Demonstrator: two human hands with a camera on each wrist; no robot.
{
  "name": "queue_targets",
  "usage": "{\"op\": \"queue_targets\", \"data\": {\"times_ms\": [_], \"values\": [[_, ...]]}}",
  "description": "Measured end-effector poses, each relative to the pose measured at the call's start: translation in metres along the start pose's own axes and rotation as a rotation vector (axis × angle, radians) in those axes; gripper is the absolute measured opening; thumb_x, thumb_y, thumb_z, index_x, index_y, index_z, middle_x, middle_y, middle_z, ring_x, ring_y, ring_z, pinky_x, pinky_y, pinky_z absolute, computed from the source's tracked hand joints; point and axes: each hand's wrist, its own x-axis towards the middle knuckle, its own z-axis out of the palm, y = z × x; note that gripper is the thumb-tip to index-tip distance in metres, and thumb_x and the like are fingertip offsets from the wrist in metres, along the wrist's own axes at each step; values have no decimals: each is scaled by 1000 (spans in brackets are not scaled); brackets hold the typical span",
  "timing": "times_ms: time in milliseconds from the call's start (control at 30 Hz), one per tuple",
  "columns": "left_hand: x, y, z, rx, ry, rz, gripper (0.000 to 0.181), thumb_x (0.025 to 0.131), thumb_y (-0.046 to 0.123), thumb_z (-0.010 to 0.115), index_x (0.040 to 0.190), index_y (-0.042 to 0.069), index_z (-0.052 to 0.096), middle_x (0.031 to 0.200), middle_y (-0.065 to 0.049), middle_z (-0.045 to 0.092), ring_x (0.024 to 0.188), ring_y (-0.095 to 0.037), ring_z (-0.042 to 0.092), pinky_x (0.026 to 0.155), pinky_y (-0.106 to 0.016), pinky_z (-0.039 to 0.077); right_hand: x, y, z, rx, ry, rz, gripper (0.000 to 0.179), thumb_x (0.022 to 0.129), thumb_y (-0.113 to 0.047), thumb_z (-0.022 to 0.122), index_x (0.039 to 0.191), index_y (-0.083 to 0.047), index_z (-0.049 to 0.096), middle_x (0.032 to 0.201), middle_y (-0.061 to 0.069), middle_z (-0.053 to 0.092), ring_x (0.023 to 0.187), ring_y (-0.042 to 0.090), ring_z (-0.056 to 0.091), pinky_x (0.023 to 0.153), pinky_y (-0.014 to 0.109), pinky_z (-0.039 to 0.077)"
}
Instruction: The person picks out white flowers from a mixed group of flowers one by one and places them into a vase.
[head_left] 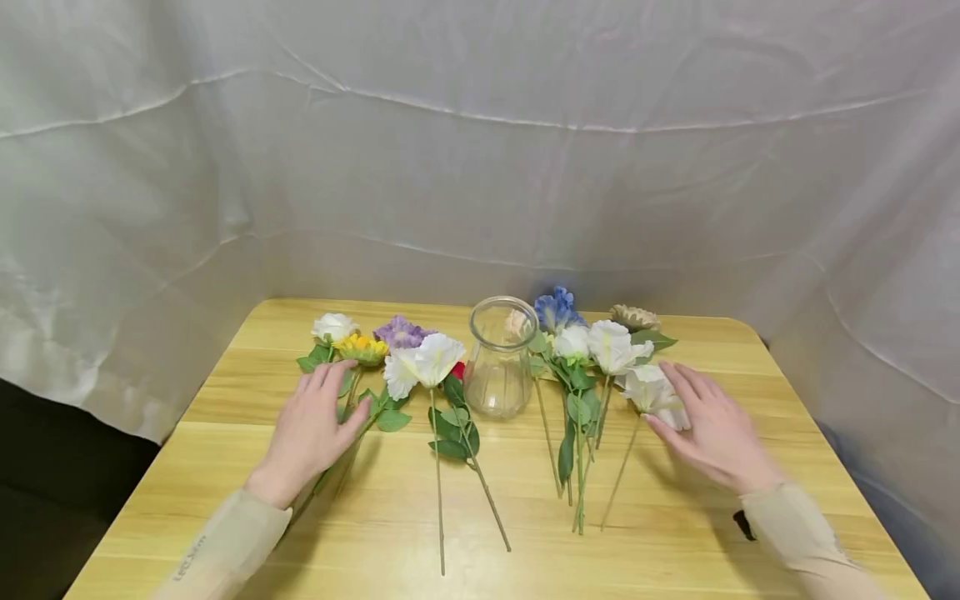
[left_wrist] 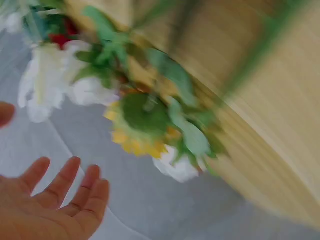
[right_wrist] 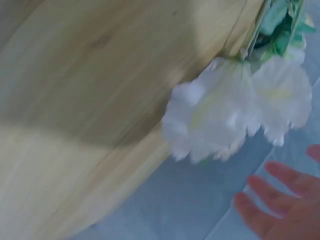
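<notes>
My left hand (head_left: 311, 429) hovers over the stems of the left group of artificial flowers, its fingers loosely spread and holding nothing. Closest to it are a yellow sunflower (head_left: 362, 349) and a white rose (head_left: 334, 327), both also showing in the left wrist view. My right hand (head_left: 712, 429) is beside a white ruffled flower (head_left: 654, 395) at the right, with its fingers apart and the fingertips overlapping the petals in the head view. In the right wrist view that white flower (right_wrist: 215, 110) lies beyond empty fingers. Between the two groups stands a clear glass vase (head_left: 498, 375).
The left group includes a purple flower (head_left: 402, 332), a large white bloom (head_left: 426, 363) and a partly hidden red flower (head_left: 458, 370). Among those right of the vase are a blue flower (head_left: 557, 310) and a beige one (head_left: 635, 317). Grey cloth (head_left: 480, 192) hangs behind the wooden table (head_left: 525, 575).
</notes>
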Motion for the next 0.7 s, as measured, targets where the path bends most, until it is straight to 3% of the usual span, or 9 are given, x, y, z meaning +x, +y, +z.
{"op": "queue_targets", "data": {"times_ms": [67,133,233,333,500,700], "values": [[2,7,0,-100,-5,-32,45,95,23,66,131,-1,55,123,-21,64,110,-38,62,92,-53,54,6,-9,6,57,51,-36,82,88,-36,74,156,-10,36,148,27,48,129,50,50,97,74,45],[4,15,0,-223,-51,-89,37,95,19,65,126,1,56,116,-18,65,101,-32,65,85,-46,57,11,-20,12,156,73,-50,79,88,-29,75,154,-8,38,148,25,50,130,49,51,101,73,43],[6,27,3,-394,-171,-186,31,96,16,63,124,4,55,112,-15,65,92,-24,65,75,-34,57,20,-38,19,315,74,-44,76,89,-20,74,154,-8,38,151,24,48,134,47,49,107,71,39],[7,37,9,-512,-294,-247,30,98,15,61,124,2,54,111,-15,64,88,-20,64,76,-28,54,31,-57,25,427,96,-62,73,89,-14,73,153,-7,38,152,21,47,136,44,48,111,66,38],[3,49,22,-609,-450,-313,37,98,19,59,127,-3,53,106,-14,64,85,-20,65,78,-30,57,51,-88,35,556,131,-106,70,88,-10,73,151,-6,41,147,18,54,132,38,54,110,57,43],[-3,54,34,-805,-564,-477,47,96,15,58,134,-9,44,115,-25,62,87,-26,69,81,-40,63,77,-117,50,803,44,-19,70,94,-13,69,155,-13,35,147,18,52,136,40,50,112,57,45]]}}
